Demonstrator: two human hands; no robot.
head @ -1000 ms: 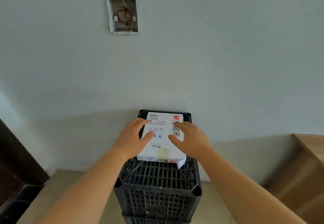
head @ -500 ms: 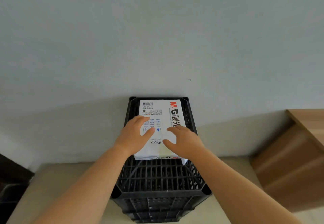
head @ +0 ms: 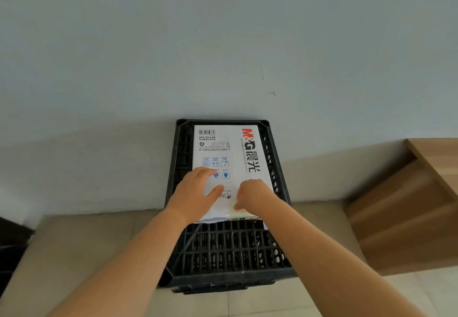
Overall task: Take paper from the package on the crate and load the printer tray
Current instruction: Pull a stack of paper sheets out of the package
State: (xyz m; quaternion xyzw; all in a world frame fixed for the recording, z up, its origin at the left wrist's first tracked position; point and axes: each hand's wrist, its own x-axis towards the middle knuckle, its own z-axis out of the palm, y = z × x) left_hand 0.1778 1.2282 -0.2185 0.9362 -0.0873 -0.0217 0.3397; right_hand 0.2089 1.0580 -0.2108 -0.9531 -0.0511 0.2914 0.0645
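On the black crate (head: 230, 249) against the pale wall (head: 223, 44) lies the white paper package (head: 231, 153), flat on the crate's grid top and filling its far part, with the near strip of grid bare. Its print reads upside down from here: red and black lettering along the right side, a barcode at the far left corner, small blue icons near the middle. The left hand (head: 195, 196) lies palm down on the package's near left part, fingers spread flat and thumb stretched toward the middle; it presses on the wrapper and grasps nothing. The right hand (head: 252, 195) sits at the near right part, fingers curled under and thumb tucked at the near edge, where the wrapper looks loose and lifted; whether it has actually pinched the wrapper or any sheets cannot be told. The two hands are close together, not touching. Both bare forearms reach in from below. A wooden cabinet (head: 409, 205) stands to the right, apart from the crate, on a tiled floor (head: 74, 254).
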